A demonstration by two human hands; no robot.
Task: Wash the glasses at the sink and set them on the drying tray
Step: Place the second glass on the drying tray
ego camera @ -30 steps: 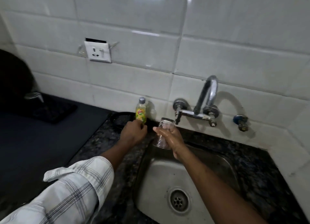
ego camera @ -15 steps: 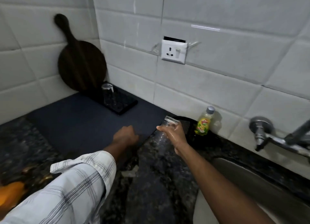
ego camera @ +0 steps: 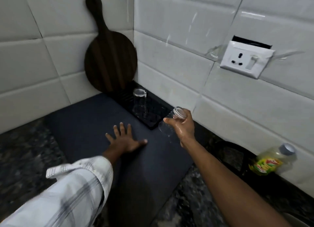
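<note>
Beside the near corner of the black drying tray (ego camera: pixel 151 124), my right grip (ego camera: pixel 186 126) holds a clear glass (ego camera: pixel 169 123) in the air, with fingers and thumb curled around its thick base. This glass is tilted, base up toward the wall and open mouth down toward the dark mat (ego camera: pixel 81 124). The skin of that grip looks wet.

My left grip (ego camera: pixel 125 140) lies flat on the mat, palm down, fingers spread and straight, holding nothing. A pale checked sleeve (ego camera: pixel 68 192) covers that forearm; the right forearm is bare.

On the tray, well apart from the held one, I see a second glass (ego camera: pixel 139 102) standing near the back corner. A round dark wooden board (ego camera: pixel 110 60) with a handle leans against the white tiled wall (ego camera: pixel 169 48) just behind the tray.

The mat lies on a speckled stone table (ego camera: pixel 22 152). Farther right, a white wall socket (ego camera: pixel 245 61) sits on the tiles, and a small bottle (ego camera: pixel 270 160) with a yellow-green label stands against the wall.
</note>
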